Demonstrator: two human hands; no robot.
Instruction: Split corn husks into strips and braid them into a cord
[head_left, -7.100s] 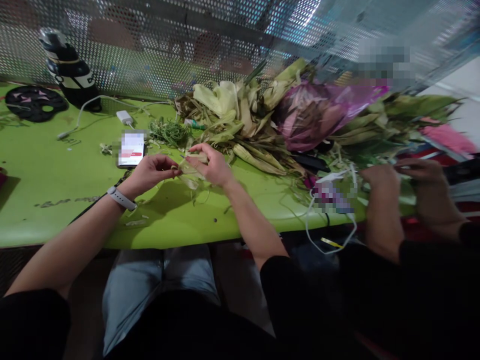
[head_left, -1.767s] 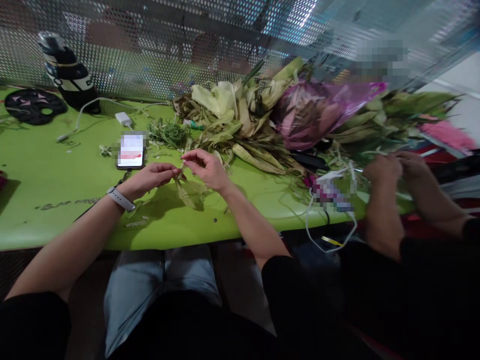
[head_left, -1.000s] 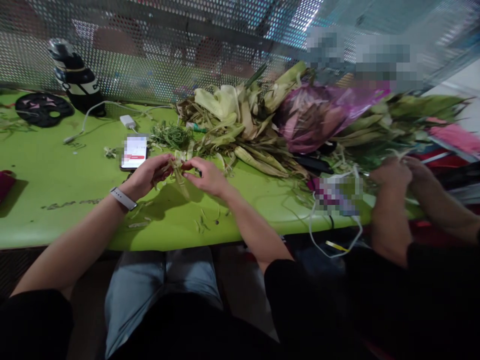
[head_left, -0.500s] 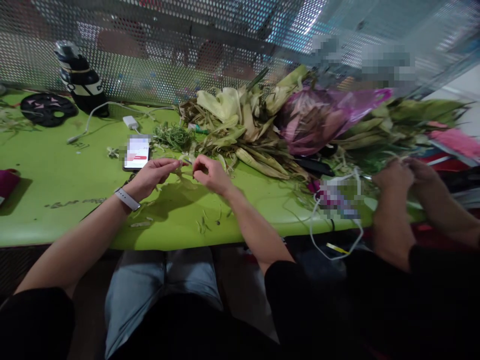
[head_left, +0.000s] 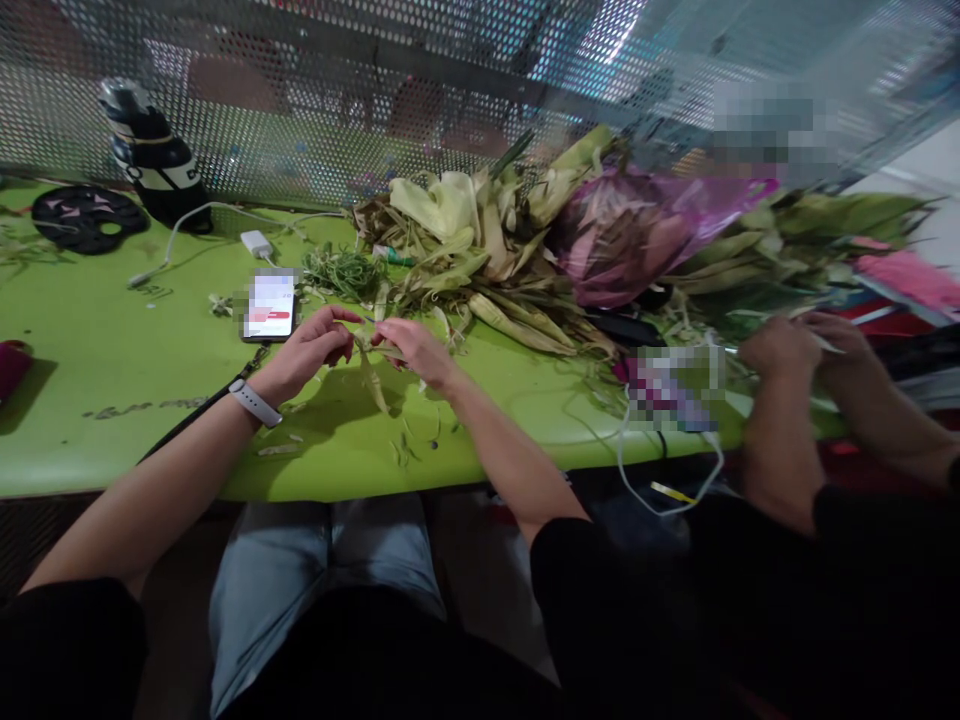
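Note:
My left hand [head_left: 316,348], with a pale watch band [head_left: 255,403] at the wrist, is closed with its index finger stretched towards the right hand. Pinched fingers of my right hand [head_left: 415,350] meet it over the table. A pale yellow-green strip of corn husk [head_left: 371,382] hangs between the two hands, its upper end among the fingertips. A small dark thin piece shows at the fingertips, too small to name. Just behind the hands lies a heap of thin green strips [head_left: 341,272]. Scraps of husk [head_left: 403,450] are scattered on the green table [head_left: 187,350] below.
A phone [head_left: 270,303] lies beside my left hand, near a white charger [head_left: 256,244] and a dark bottle [head_left: 157,160]. Corn husks [head_left: 480,240] and a pink plastic bag [head_left: 622,235] are piled behind. At the right, another person's hands [head_left: 799,350] handle a pale strip.
My hands have drawn closer together, the right fingers shifting left. The husk strip now hangs lower between them. The other person's hands have moved slightly.

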